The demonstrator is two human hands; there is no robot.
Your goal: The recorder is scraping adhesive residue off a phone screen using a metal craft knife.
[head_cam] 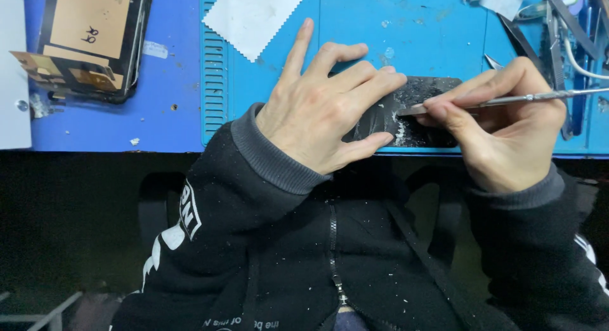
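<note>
A blue mat [355, 26] lay on the table, and a flat black phone part [419, 109] sat at its near edge. The left hand [317, 112] pressed flat and open on the part. The right hand [501, 121] pinched a thin metal tool [507, 100], its tip touching the part beside white crumbs [399, 131].

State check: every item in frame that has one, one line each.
Left hand: flat, fingers pressing down the dark panel.
Right hand: pinching the metal scraper.
Metal scraper: tip on the panel.
Dark panel: flat on the blue mat, white debris scraped up.
White cloth: lying flat.
Stacked panels: untouched, piled at left.
</note>
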